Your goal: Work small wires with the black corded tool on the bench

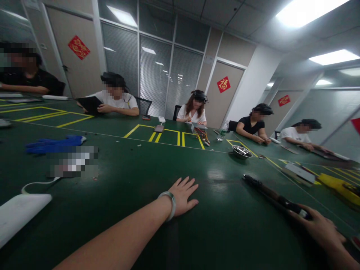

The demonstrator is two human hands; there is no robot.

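Note:
My left hand (184, 195) lies flat on the green table (213, 232), palm down, with the fingers spread and nothing in it. A pale bangle (172, 205) circles that wrist. At the right, my right hand (320, 227) is closed around the near end of a long black stick-shaped tool (270, 195). The tool slants away to the left, and its far tip points to the table's middle. Its exact kind is unclear, and motion blurs this hand a little. Whether the tool touches the table I cannot tell.
A metal bowl (242, 151) and a water bottle (223, 131) stand farther off. Blue gloves (54, 144) and a white device (22, 213) with a cable lie left. A yellow tool (339, 187) and a grey box (298, 173) are at right. Several people sit opposite.

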